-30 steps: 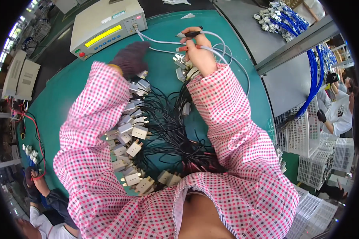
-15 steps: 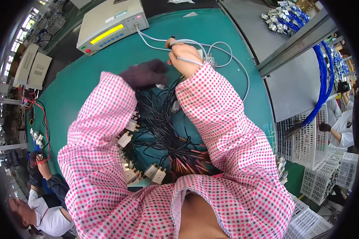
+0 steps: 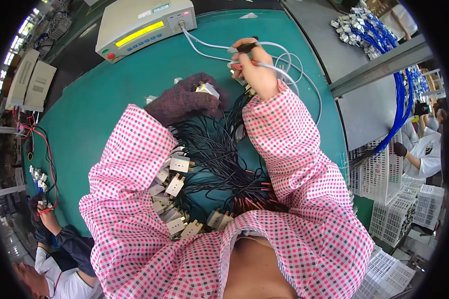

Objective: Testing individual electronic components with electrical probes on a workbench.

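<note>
Many black cables (image 3: 217,162) lie tangled on the surface (image 3: 80,119) behind the left hand (image 3: 187,99) and right hand (image 3: 258,74); a tug on one could drag others. Pale plugs (image 3: 175,185) crowd behind the left hand, where the sleeve (image 3: 134,154) might knock them. Gloved, that hand grasps a white plug (image 3: 208,90); a loose grip could let it twist. The bare right hand pinches a black probe (image 3: 245,48), and the grey lead (image 3: 279,70) beside it may snag. Farthest, ahead of the left hand, stands an instrument (image 3: 140,34).

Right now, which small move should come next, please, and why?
Probably, bring the black probe toward the plug in the left hand: the right hand holds this probe, and it is apart from that plug.
</note>
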